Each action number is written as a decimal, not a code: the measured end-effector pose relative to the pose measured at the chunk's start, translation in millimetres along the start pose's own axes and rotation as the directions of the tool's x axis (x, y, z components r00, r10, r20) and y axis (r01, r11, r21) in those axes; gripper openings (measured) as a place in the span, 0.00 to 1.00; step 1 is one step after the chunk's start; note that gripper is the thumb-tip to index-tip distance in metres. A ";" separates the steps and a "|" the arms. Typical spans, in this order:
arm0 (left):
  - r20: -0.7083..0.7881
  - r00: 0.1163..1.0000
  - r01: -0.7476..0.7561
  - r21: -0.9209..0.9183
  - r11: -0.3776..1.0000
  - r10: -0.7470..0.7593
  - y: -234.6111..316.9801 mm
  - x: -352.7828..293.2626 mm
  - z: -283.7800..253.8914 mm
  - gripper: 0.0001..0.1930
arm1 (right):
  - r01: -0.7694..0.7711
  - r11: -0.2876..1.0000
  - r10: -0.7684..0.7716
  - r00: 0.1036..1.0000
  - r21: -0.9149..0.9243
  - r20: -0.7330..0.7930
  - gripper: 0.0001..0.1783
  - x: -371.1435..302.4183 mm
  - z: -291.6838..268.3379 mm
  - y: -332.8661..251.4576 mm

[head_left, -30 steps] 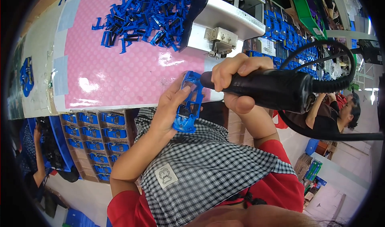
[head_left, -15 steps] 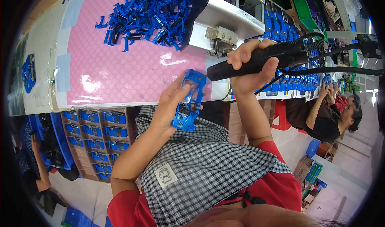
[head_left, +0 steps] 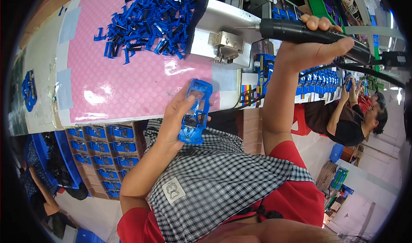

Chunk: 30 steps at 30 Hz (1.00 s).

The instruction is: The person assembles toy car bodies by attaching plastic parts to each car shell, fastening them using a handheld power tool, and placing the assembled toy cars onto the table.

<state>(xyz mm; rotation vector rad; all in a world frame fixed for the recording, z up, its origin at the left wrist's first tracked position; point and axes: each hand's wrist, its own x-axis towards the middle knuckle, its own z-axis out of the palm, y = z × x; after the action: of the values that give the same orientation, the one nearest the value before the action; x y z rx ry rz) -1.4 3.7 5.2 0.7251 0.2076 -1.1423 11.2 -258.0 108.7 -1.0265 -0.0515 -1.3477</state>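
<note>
My left hand (head_left: 172, 118) is closed round a blue plastic car-shaped shell (head_left: 203, 110) with cut-out openings, held just off the near edge of the pink-covered table. The thumb lies over its upper opening. My right hand (head_left: 307, 54) grips a black corded electric screwdriver (head_left: 285, 30), lying nearly level. Its thin metal bit points left, toward the front of a silver metal machine (head_left: 229, 17); whether the tip touches it I cannot tell. A small metal bracket (head_left: 229, 41) sits on the machine's front below the bit.
Small blue and black clips (head_left: 148, 24) lie heaped on the pink mat (head_left: 128, 88). Beneath the table edge, a divided box (head_left: 95, 168) holds several blue shells. More blue pieces (head_left: 315, 86) line the bench at right, where another person (head_left: 347, 123) sits. The screwdriver's cable (head_left: 373, 75) runs right.
My right hand has moved the screwdriver up and right, from beside the blue shell to the machine's front. My left hand and the shell have shifted slightly left and down in view.
</note>
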 end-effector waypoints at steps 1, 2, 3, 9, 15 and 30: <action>-0.019 0.999 -0.031 -0.003 1.000 0.030 -1.2 -0.8 -4.0 0.29 | -0.028 0.999 0.028 1.000 0.023 0.010 0.26 -7.6 1.4 5.7; -0.003 1.000 -0.030 0.006 1.000 0.030 -1.3 -0.1 -2.6 0.29 | 0.055 0.998 -0.057 0.994 0.026 0.092 0.27 -14.6 1.6 -7.8; 0.006 1.000 -0.021 0.007 1.000 0.021 -0.5 0.9 -1.4 0.29 | 0.138 0.990 -0.142 0.975 0.035 0.173 0.27 -20.4 1.0 -20.0; 0.009 1.000 -0.019 -0.001 1.000 0.019 -2.2 0.2 -8.0 0.29 | 0.145 0.984 -0.177 0.884 0.106 0.433 0.35 -40.9 11.5 -50.7; -0.008 0.998 -0.055 0.033 0.998 0.056 -3.2 1.5 -6.7 0.28 | 0.094 0.993 -0.046 0.855 -0.066 0.517 0.31 -63.6 11.8 -8.0; 0.014 0.997 -0.075 0.009 0.997 0.075 -3.4 2.1 -8.6 0.26 | -0.227 0.915 0.383 0.754 -0.334 0.535 0.32 -110.3 15.7 -27.6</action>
<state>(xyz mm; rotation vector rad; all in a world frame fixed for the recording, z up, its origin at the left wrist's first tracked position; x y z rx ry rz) -1.8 6.7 -3.8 0.7279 0.1617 -1.0770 -34.9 -160.0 70.7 -1.5746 -0.1760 -0.6964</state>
